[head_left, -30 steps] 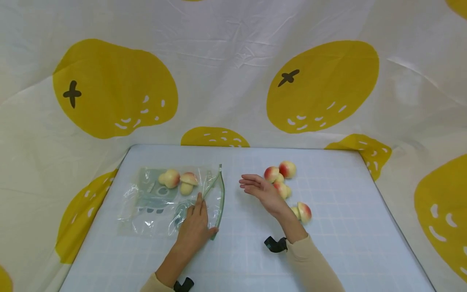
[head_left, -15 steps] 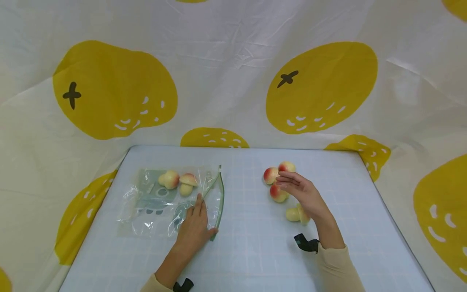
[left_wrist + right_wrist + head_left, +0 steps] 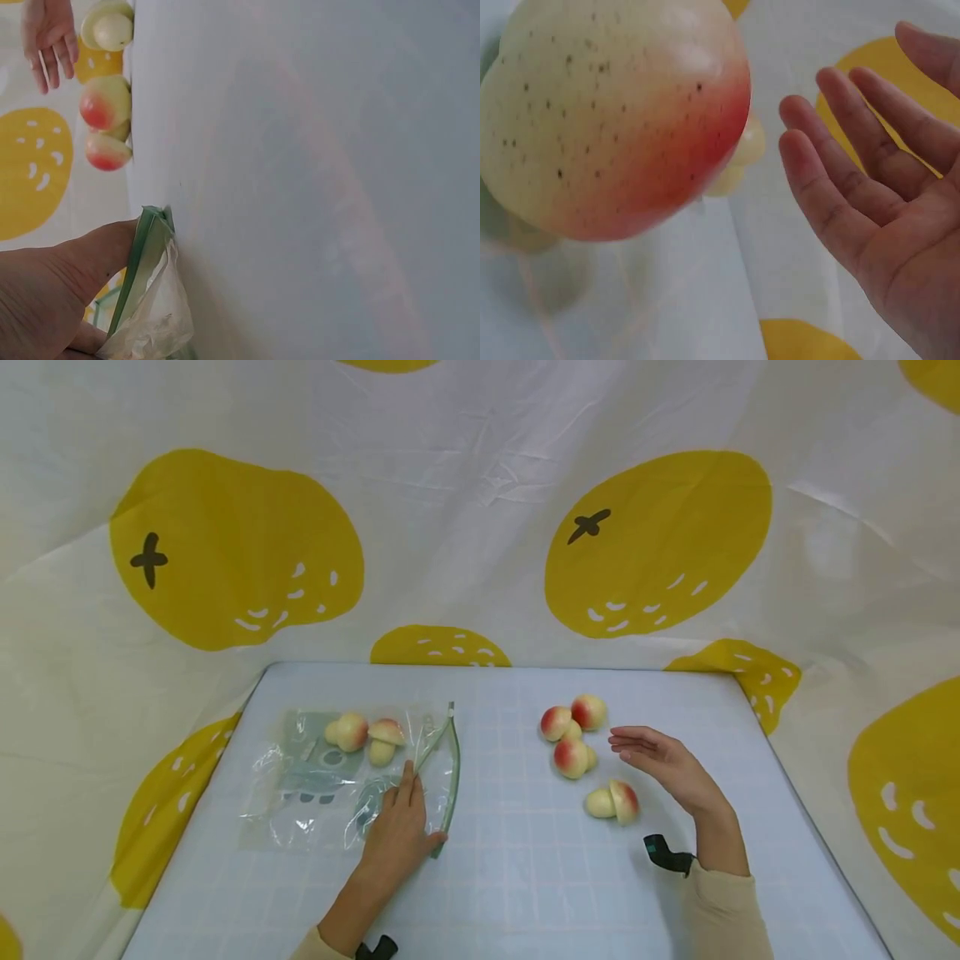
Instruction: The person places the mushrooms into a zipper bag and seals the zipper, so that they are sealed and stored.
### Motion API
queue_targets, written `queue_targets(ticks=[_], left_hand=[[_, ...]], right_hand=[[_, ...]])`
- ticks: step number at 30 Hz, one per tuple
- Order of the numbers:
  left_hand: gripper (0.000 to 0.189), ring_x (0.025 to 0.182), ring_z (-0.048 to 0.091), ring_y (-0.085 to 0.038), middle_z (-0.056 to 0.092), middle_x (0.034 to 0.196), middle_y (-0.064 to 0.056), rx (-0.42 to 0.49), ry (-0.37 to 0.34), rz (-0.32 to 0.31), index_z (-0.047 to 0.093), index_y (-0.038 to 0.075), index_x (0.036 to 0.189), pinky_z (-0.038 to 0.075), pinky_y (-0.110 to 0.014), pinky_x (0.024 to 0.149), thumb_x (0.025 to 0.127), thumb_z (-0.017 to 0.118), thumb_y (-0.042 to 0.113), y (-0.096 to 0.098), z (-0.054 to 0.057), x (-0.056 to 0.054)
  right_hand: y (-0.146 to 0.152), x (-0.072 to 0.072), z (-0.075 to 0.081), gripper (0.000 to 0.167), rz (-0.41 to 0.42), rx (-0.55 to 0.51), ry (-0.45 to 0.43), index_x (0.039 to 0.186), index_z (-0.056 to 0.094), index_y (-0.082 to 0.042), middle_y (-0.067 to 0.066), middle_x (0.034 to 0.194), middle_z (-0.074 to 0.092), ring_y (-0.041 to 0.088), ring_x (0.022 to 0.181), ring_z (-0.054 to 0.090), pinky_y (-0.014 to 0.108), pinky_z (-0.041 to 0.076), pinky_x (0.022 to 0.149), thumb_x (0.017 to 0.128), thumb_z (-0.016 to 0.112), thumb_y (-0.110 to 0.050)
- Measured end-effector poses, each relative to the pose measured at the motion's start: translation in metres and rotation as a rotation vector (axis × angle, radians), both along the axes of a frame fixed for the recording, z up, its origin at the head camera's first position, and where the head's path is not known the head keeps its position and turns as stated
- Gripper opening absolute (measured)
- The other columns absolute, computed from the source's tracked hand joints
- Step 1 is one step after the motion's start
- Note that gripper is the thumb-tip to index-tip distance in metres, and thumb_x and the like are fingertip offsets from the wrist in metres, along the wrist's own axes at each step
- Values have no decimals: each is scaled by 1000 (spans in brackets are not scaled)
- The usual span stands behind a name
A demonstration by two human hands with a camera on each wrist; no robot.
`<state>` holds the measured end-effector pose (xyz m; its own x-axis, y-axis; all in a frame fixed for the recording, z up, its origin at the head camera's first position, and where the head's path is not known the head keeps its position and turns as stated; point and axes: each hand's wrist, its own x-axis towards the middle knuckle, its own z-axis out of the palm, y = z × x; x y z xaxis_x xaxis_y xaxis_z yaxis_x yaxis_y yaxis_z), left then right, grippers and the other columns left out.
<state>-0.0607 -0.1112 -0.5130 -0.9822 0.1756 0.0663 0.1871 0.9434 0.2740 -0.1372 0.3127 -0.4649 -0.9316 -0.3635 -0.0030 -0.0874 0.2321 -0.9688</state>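
A clear zip bag with a green zip edge lies flat on the left side of the table, its mouth parted toward the right. Two toy mushrooms, cream with red-tinged caps, are in it. My left hand rests at the bag's mouth, fingers extended over the film and thumb against the green edge. My right hand hovers with relaxed fingers and holds nothing. It is right of several more mushrooms; the nearest mushroom lies on its side and looms large in the right wrist view.
The white table has a faint grid and a rounded far edge. Behind it hangs a pale cloth with big yellow fruit prints. A dark wrist camera sticks out beside the right wrist.
My right hand has moved right, from between the bag and the mushrooms, across them to their right side. The left hand and the bag have stayed in place.
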Motion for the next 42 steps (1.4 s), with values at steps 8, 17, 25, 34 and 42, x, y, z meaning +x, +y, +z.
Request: queue_targets(ticks=[8, 17, 25, 34, 42], left_hand=[[107, 119, 49, -45, 25, 157, -29, 7, 6, 0, 39, -18, 141, 54, -46, 84, 68, 93, 39, 0, -1, 0], [107, 121, 48, -45, 23, 159, -28, 17, -23, 17, 38, -17, 143, 55, -47, 83, 69, 92, 38, -1, -2, 0], [107, 122, 47, -45, 22, 159, -27, 16, -40, 22, 37, -16, 144, 54, -47, 84, 70, 92, 40, 0, -1, 0], [107, 122, 47, -45, 24, 158, -28, 22, -19, 9, 38, -17, 143, 54, -47, 84, 69, 92, 39, -2, -2, 1], [107, 123, 47, -45, 22, 159, -28, 35, -24, 10, 37, -16, 143, 54, -48, 85, 70, 92, 39, -2, -2, 1]], right_hand=[[17, 4, -14, 51, 36, 79, -89, 143, 47, 3, 30, 144, 45, 42, 128, 48, 20, 45, 96, 100, 63, -18], [27, 11, -32, 57, 131, 114, -191, 148, 44, -4, 22, 150, 42, 47, 133, 40, 30, 50, 93, 97, 67, -14], [33, 12, -38, 56, 235, 133, -181, 147, 44, 0, 26, 147, 43, 30, 126, 51, 29, 50, 93, 97, 67, -12], [37, 12, -46, 55, 296, 106, -155, 146, 43, 4, 29, 146, 43, 19, 122, 55, 27, 50, 92, 97, 64, -6], [36, 14, -46, 46, 260, 125, -197, 141, 52, -1, 20, 141, 52, 17, 118, 59, 26, 49, 92, 98, 65, -9]])
